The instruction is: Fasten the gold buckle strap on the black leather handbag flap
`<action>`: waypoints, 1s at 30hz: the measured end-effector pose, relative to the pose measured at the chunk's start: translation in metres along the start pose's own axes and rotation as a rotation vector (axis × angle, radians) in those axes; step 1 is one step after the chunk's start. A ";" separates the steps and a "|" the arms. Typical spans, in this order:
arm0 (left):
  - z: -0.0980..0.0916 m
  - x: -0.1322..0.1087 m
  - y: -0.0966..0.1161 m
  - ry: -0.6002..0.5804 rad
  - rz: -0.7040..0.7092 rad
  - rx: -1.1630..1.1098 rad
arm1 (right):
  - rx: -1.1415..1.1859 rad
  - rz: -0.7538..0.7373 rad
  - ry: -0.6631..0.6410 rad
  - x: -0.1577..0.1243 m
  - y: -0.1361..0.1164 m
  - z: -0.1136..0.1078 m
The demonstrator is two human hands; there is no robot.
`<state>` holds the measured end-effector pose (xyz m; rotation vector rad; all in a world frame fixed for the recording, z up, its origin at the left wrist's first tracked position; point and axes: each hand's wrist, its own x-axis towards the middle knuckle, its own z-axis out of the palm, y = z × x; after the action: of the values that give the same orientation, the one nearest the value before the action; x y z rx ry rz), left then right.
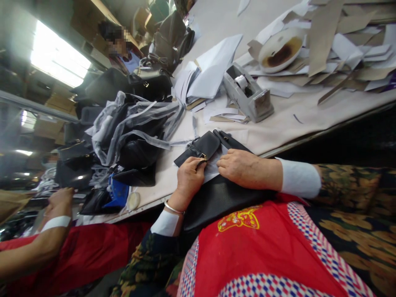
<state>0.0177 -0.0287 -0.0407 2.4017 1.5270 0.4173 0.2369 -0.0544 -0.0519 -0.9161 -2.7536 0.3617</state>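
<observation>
A black leather handbag (229,194) lies across my lap and against the table edge. Its flap (207,144) and a small gold buckle (203,156) show just beyond my fingers. My left hand (190,178) pinches the tip of a dark strap (201,162) beside that buckle. To its right, my right hand (244,168) is closed, fingertips curled onto translucent wrapping film (213,165) that lies over the bag. A black handle (230,141) rises behind the right fingers. The undersides of both hands are hidden.
A grey tape dispenser (247,93), stacked white paper (210,72) and a stained dish (281,51) among card scraps stand on the table (278,119). Black bags with wrapped straps (130,132) are heaped left. A co-worker's arm (52,231) is at far left; another person sits behind.
</observation>
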 end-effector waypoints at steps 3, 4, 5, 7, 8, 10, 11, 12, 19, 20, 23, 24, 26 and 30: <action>0.000 0.001 0.000 0.005 0.001 0.009 | 0.004 0.001 0.014 0.000 0.001 0.001; 0.001 0.001 0.000 0.007 0.002 0.014 | 0.005 0.001 0.015 -0.001 0.001 0.001; 0.001 0.001 -0.001 0.008 0.004 0.020 | 0.006 0.001 0.014 -0.001 0.002 0.001; 0.003 0.000 -0.001 0.007 0.008 0.037 | 0.009 0.001 0.010 -0.001 0.002 0.001; 0.003 -0.001 -0.001 0.006 0.012 0.049 | 0.011 0.002 0.008 -0.001 0.002 0.000; 0.005 -0.002 0.000 0.003 0.023 0.076 | 0.017 0.006 0.005 -0.002 0.002 0.000; 0.005 -0.003 0.001 0.002 0.030 0.090 | 0.020 0.009 0.004 -0.002 0.001 0.000; 0.006 -0.004 0.002 0.001 0.036 0.100 | 0.022 0.009 0.001 -0.002 0.001 0.000; 0.009 -0.009 0.007 -0.030 0.109 0.357 | 0.019 0.007 0.010 -0.001 0.002 0.003; 0.009 -0.009 0.008 -0.042 0.118 0.389 | 0.018 0.006 0.017 -0.001 0.003 0.004; 0.007 -0.010 0.012 -0.097 0.138 0.496 | 0.012 0.001 0.047 -0.001 0.003 0.007; 0.006 -0.010 0.014 -0.119 0.146 0.540 | 0.010 -0.001 0.054 -0.001 0.003 0.008; 0.005 -0.010 0.017 -0.159 0.161 0.633 | 0.004 -0.004 0.059 -0.001 0.003 0.009; 0.005 -0.009 0.024 -0.205 0.168 0.753 | 0.004 -0.010 0.079 -0.002 0.003 0.011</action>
<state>0.0353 -0.0472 -0.0376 3.0032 1.5799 -0.4565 0.2367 -0.0549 -0.0638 -0.8963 -2.6839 0.3221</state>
